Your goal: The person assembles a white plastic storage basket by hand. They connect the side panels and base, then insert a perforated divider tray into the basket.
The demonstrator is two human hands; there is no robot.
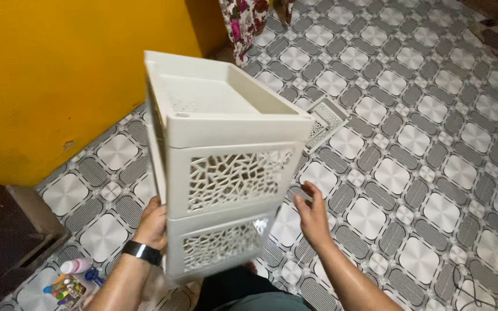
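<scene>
A cream plastic shelf unit with two stacked tiers, lattice-cut sides and a tray-like top stands upright in front of me. My left hand, a black band on its wrist, grips the unit's lower left corner. To the right of the lower tier, my right hand hovers with fingers apart, close to the unit but apparently apart from it. A separate cream lattice panel lies flat on the patterned floor behind the unit.
A yellow wall runs along the left. Dark wooden furniture sits at the lower left, beside a pink bottle and small colourful items. Floral cloth hangs at the top. A thin cable lies at lower right.
</scene>
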